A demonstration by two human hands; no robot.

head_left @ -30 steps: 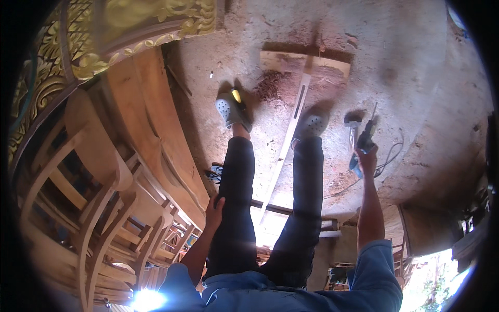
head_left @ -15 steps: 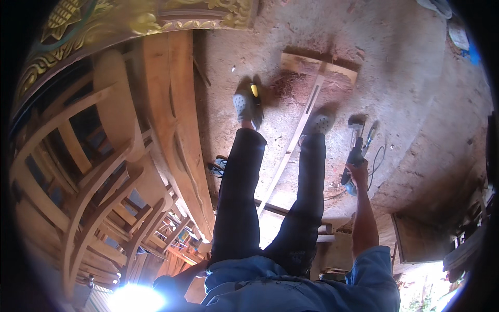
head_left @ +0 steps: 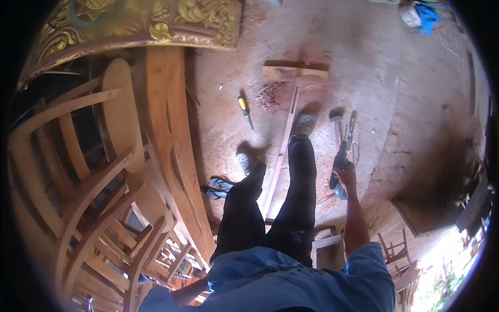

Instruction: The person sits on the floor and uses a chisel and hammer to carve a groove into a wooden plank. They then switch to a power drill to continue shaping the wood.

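My right hand (head_left: 345, 173) grips a dark power drill (head_left: 340, 156) with a bit, held out beside my right leg. Below it in view, on the floor, lie a hammer-like tool (head_left: 338, 126), a slim hand tool (head_left: 352, 122) and a cord. My left forearm (head_left: 188, 292) shows at the lower edge, but that hand is hidden by my body. A long, narrow slotted wooden strip (head_left: 286, 132) runs between my feet to a crosswise board (head_left: 312, 74) with reddish shavings beside it. A yellow-handled screwdriver (head_left: 242, 106) lies left of the strip, beyond my left clog (head_left: 243, 161).
Left are stacked wooden chair frames (head_left: 119, 114), long thick planks (head_left: 171, 135) and a gold carved panel (head_left: 192, 23). Sandals (head_left: 219, 186) lie by the planks. A dark board (head_left: 416, 213) stands at lower right, and a blue bundle (head_left: 426, 20) lies at upper right.
My left foot has stepped back from beside the screwdriver. My right hand with the drill has moved leftward and lower in view. My left hand has left my thigh and slipped out of sight.
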